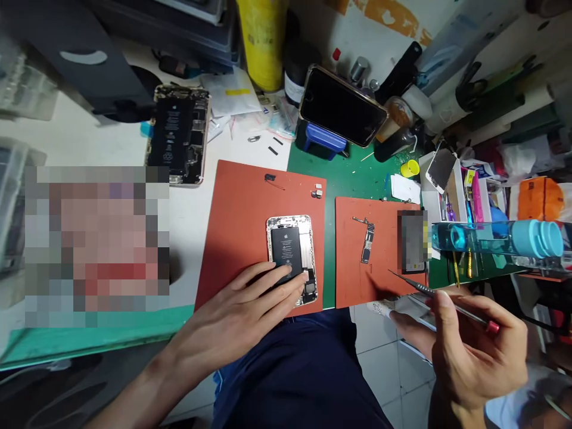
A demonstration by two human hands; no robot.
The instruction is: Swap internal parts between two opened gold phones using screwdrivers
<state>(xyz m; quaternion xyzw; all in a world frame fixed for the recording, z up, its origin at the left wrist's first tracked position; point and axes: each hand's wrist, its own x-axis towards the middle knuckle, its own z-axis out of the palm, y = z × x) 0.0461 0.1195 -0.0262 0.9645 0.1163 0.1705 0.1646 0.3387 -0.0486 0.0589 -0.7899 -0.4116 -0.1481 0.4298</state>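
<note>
An opened phone (307, 241) with its black battery (286, 241) exposed lies on the left red-brown mat. My left hand (241, 307) rests across its lower part, fingers stretched out and lying flat on the battery and frame, hiding some of the lower end. Raised at the right, my right hand (473, 345) is closed around a thin precision screwdriver (460, 310) with a red end cap. Its pointed tip is to the left, over the right red-brown mat (353, 286). Beyond that tip lies a narrow logic board (368, 244).
Small parts (317, 192) sit at the left mat's far edge. A second opened phone (179, 134) lies far left; another phone (343, 106) leans on a blue stand (324, 140). A blue bottle (496, 238) and tool trays occupy the right. A pixelated area covers the left.
</note>
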